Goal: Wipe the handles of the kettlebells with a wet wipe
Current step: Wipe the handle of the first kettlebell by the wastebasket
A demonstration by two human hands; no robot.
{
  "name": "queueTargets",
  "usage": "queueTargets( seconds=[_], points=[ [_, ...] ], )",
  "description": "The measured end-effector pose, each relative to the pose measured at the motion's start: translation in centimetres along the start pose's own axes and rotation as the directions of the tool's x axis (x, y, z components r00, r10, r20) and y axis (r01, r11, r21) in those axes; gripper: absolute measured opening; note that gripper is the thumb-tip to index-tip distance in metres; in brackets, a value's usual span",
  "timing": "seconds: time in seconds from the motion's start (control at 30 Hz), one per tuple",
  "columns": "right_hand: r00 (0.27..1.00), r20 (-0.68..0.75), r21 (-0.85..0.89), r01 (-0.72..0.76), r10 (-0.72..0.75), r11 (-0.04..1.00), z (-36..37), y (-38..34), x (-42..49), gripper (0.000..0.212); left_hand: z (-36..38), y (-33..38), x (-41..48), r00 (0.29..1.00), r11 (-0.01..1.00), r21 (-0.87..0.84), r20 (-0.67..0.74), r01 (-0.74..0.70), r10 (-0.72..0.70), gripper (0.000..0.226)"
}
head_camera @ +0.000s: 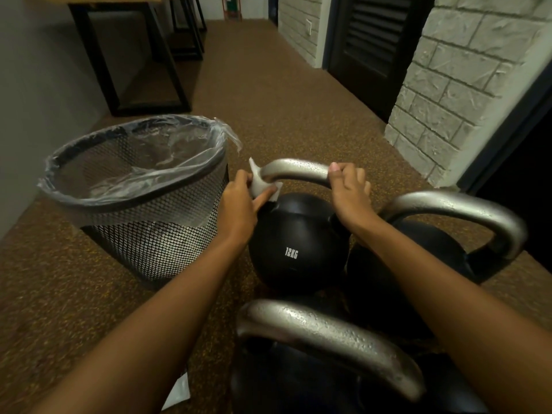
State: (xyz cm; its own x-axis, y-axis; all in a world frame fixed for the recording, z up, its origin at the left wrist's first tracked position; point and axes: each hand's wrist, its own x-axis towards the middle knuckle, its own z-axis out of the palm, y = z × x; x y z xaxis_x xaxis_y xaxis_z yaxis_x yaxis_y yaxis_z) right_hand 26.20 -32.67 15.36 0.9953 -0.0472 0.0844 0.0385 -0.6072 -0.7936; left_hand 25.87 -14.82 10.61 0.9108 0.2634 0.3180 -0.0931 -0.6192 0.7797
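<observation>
Three kettlebells stand close together on a speckled brown floor [283, 100] with a grainy, rubbery look. The far one, a round matte-black kettlebell [294, 249] marked "12KG" in white, has a thick curved handle [295, 171] of dull silver metal with a pitted, slightly rough skin.

The left hand [239, 204] holds a white wipe [258, 183] wrapped round the left bend of that handle, just above the black ball. Its fingers [264, 198] are curled round the wipe and pinch it against the metal, and a crumpled corner of the wipe sticks up behind the bar. The right hand [348, 192] grips the right bend of the same handle, fingers folded over the top of the bar.

A second kettlebell [457, 210] is just beside it on the right, its silver loop wide and smooth-edged. A third kettlebell [328, 333] is nearest the camera, between the forearms, its handle showing the same bumpy cast finish.

Left of the kettlebells stands a round black wire-mesh bin [143, 234], lined with a thin clear plastic bag [134, 162] folded over its rim. A flat white packet [179, 392] lies on the floor near the left forearm. To the right rises a wall [466, 70] of rough grey-white blocks.
</observation>
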Motion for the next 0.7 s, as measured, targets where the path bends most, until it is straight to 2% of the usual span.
queueTargets(
  seconds=[0.1, 0.27, 0.43, 0.6, 0.7],
  points=[
    [1.0, -0.003, 0.002, 0.007, -0.007, 1.0, 0.0, 0.0, 0.0, 0.039, 0.0, -0.1, 0.1, 0.999, 1.0, -0.004, 0.02, 0.03, -0.03, 0.033],
    [1.0, -0.012, -0.002, 0.019, -0.019, 1.0, 0.0, 0.0, -0.1, 0.039, -0.3, 0.8, 0.6, 0.996, 0.994, 0.066, -0.003, -0.088, 0.089, 0.036],
    [1.0, 0.006, -0.001, 0.011, -0.011, 1.0, 0.0, 0.0, -0.1, 0.039, -0.3, -0.2, 0.3, 0.996, 0.996, -0.083, 0.084, 0.013, -0.006, 0.04],
    [1.0, 0.014, 0.011, 0.014, -0.015, 1.0, -0.2, 0.0, -0.1, 0.039, -0.4, 0.3, 0.5, 0.978, 0.985, -0.098, 0.145, -0.139, 0.152, 0.053],
    [1.0, 0.005, 0.01, 0.019, -0.019, 1.0, -0.1, 0.1, -0.1, 0.038, 0.2, 0.8, -0.5, 0.988, 0.966, -0.252, 0.127, -0.054, 0.089, 0.054]
  ],
)
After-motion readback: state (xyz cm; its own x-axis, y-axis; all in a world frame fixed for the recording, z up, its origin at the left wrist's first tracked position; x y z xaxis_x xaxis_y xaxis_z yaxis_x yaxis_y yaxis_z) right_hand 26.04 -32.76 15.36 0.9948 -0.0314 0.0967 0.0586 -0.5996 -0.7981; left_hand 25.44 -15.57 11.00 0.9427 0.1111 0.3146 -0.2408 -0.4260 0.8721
